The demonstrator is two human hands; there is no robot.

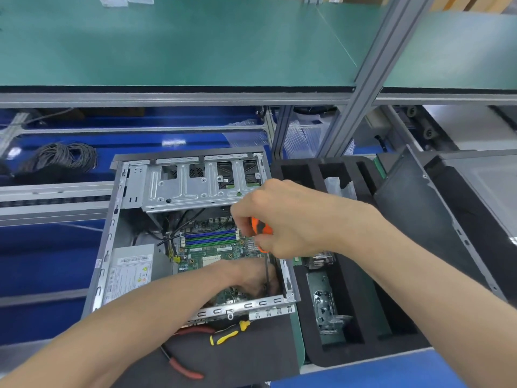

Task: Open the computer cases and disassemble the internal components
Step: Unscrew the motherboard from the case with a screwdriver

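Observation:
An open grey computer case (107, 236) lies on its side in front of me. Inside it are a green motherboard (212, 252) with blue and green memory slots, a silver power supply (128, 271) at the left, and a metal drive cage (193, 182) at the far end. My right hand (282, 217) is closed on an orange-handled screwdriver (260, 228), its dark shaft pointing down to the board's near right corner. Down in that corner my left hand (253, 275) rests with its fingers around the shaft's tip; what they pinch is hidden.
A yellow-handled screwdriver (228, 333) and red-handled pliers (181, 368) lie on the dark mat near the case. To the right stands a black foam tray (310, 340) with removed parts in its slots, then a removed side panel (425, 219). A cable coil (63, 158) sits far left.

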